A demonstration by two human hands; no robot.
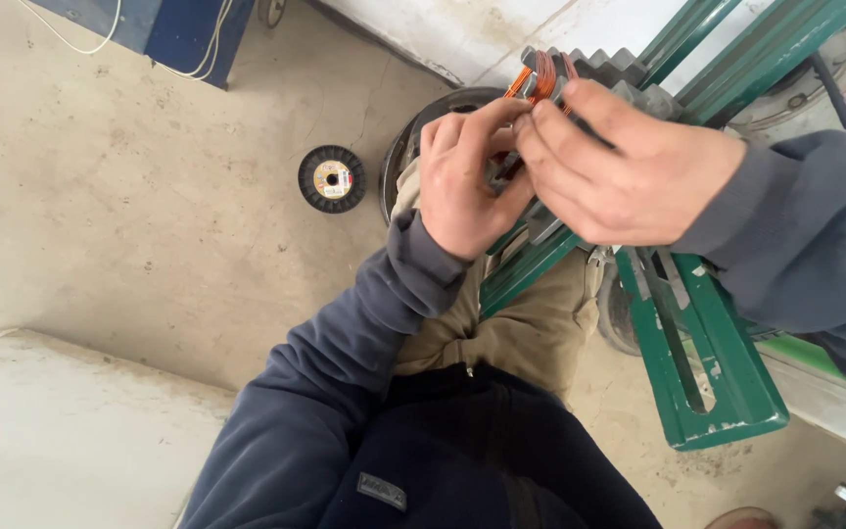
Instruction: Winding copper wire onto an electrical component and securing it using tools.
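Green steel frame (712, 362): heavy, rigid, fixed in place. Grey toothed metal core (607, 76) on top of it, at chest height: stiff, sharp-edged, best held by the flanks. Copper wire winding (541, 76): thin, soft, easily kinked. Left hand (464, 186) and right hand (629, 167) touching, grip pinched together beside the winding.

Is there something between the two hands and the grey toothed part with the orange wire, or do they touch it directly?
Nothing visible stands between. The left hand and right hand both have their fingers directly on the grey toothed part, beside its orange wire winding. The green metal frame is below and behind the hands.
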